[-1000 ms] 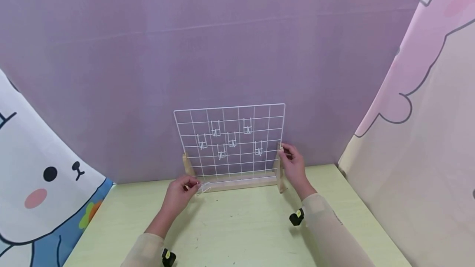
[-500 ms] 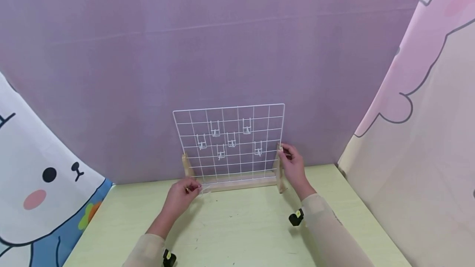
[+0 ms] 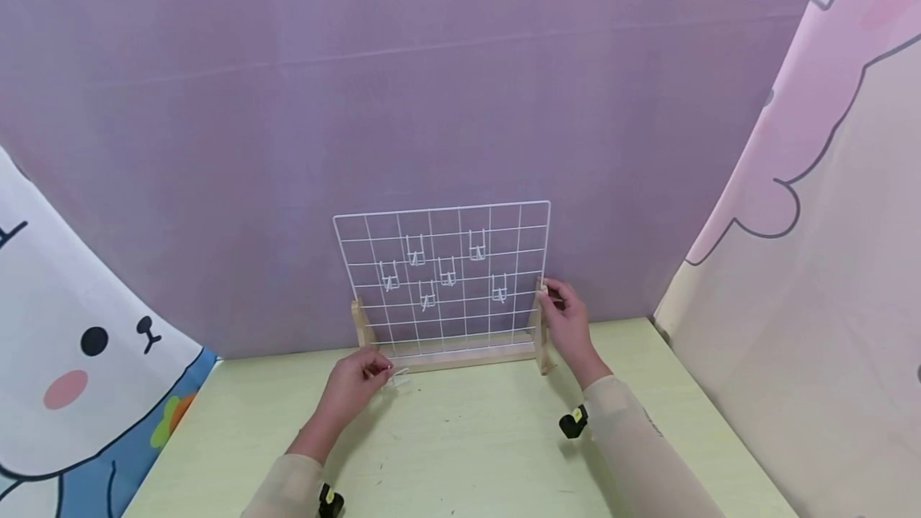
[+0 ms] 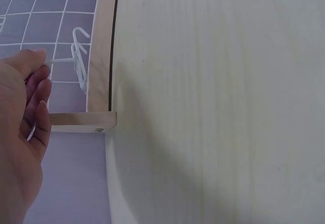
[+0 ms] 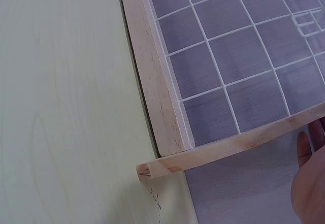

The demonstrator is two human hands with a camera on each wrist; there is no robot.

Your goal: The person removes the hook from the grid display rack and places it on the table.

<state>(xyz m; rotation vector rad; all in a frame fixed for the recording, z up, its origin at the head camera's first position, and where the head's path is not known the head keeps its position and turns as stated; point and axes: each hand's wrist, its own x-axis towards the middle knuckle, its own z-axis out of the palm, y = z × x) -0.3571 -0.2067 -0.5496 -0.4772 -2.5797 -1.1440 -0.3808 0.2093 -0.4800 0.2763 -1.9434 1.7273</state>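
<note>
A white wire grid [image 3: 442,209] stands upright in a pale wooden stand [image 3: 471,356] at the back of the table. Several white wire hooks, such as one hook [image 3: 448,278], hang on its wires. Low in front of the stand's left end, my left hand [image 3: 350,386] pinches a loose white hook [image 4: 80,64] by its stem between thumb and forefinger. In the left wrist view, the hook's curved ends overlap the grid and base bar. My right hand [image 3: 568,326] grips the top of the right wooden upright [image 5: 218,150]; its fingers are partly hidden behind it.
The pale table [image 3: 468,438] reaches back to a purple backdrop [image 3: 460,102]. A cartoon-printed cloth [image 3: 93,390] borders the left, and a pink and cream cloth [image 3: 806,278] the right. A black wrist camera [image 3: 573,422] sits by the right sleeve.
My left hand has shifted slightly right and down, and the hook in it has turned and sits lower. The right hand stays on the upright. The hung hooks have not moved.
</note>
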